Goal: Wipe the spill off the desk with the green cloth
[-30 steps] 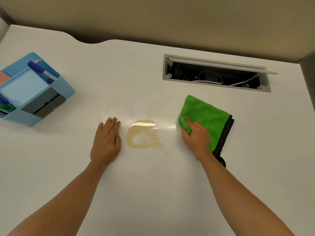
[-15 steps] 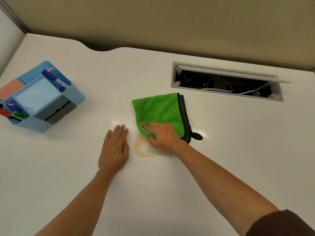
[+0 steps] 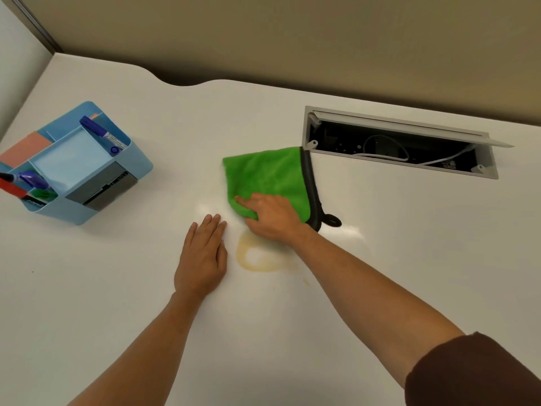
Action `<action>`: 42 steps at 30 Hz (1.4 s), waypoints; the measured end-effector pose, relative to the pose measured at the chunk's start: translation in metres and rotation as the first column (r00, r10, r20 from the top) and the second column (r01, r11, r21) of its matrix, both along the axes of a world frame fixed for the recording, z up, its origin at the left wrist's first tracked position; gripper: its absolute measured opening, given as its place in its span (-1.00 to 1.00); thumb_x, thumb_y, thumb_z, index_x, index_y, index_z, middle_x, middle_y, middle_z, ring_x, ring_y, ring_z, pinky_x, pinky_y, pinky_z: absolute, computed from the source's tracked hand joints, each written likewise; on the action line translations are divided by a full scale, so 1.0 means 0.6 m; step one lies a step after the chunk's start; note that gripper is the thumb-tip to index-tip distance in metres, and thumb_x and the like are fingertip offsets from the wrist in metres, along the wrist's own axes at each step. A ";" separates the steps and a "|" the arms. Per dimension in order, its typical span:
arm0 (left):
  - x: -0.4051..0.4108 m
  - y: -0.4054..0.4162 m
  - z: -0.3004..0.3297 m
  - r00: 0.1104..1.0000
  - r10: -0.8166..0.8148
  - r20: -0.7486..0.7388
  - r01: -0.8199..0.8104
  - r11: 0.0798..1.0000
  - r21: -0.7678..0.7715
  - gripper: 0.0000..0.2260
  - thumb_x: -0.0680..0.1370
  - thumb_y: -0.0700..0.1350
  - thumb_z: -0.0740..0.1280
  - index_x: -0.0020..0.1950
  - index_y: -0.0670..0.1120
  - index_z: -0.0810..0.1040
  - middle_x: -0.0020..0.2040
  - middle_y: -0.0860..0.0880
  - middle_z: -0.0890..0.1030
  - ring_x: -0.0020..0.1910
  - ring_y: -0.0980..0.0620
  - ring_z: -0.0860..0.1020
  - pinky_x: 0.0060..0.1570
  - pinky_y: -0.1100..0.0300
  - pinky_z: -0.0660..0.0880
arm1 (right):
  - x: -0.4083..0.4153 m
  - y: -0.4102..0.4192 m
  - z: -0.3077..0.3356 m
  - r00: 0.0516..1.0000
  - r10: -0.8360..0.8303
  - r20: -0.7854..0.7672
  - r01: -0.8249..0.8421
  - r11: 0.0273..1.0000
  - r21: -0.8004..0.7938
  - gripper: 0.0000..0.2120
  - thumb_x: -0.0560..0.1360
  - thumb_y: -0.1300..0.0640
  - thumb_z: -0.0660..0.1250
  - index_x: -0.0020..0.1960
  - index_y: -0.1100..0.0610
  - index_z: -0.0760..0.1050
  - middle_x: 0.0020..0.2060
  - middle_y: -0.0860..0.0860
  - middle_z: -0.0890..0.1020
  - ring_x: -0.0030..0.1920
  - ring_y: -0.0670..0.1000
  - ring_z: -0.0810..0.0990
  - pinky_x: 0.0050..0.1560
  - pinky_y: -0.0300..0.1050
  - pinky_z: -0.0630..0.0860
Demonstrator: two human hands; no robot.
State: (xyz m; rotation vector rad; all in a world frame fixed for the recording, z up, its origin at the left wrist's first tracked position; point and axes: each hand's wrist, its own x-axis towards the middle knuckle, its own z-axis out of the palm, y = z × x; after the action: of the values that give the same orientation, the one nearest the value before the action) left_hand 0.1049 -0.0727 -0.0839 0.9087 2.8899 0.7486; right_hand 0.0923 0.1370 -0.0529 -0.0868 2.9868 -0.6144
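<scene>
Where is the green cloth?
In the head view, the green cloth lies mid-desk, held by the right hand, just beyond the spill and near the cable hatch.

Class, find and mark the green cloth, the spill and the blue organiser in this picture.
green cloth (image 3: 263,174), head view, middle of its green face.
spill (image 3: 244,263), head view, lower left of the brown ring.
blue organiser (image 3: 63,210), head view, bare front wall.

The right hand (image 3: 272,219) gripped the near edge of the green cloth (image 3: 266,177), fingers curled over it, pressing it to the white desk (image 3: 409,259) just beyond a tan ring of spill (image 3: 257,257). The left hand (image 3: 202,259) lay flat beside the spill. A blue organizer (image 3: 87,174) with markers stood far left, and an open cable hatch (image 3: 395,145) lay beyond the cloth.
</scene>
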 end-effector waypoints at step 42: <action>0.003 -0.003 0.001 1.000 0.002 0.026 -0.002 1.000 -0.002 -0.60 0.60 -0.15 0.09 0.41 -0.19 0.41 0.45 -0.15 0.42 0.48 -0.09 0.30 0.52 -0.04 0.08 | 0.295 0.008 0.013 0.850 -0.526 -0.011 0.524 0.847 -0.087 -0.53 0.38 0.06 0.28 0.29 0.06 0.54 -0.17 0.11 0.63 -0.25 0.17 0.60 -0.28 -0.02 0.56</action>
State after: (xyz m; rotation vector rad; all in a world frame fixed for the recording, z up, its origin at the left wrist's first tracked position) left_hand 0.1066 -0.0746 -0.0830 0.8899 2.8691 0.7524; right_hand 0.2690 0.1418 -0.0451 0.7511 3.0101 -0.7843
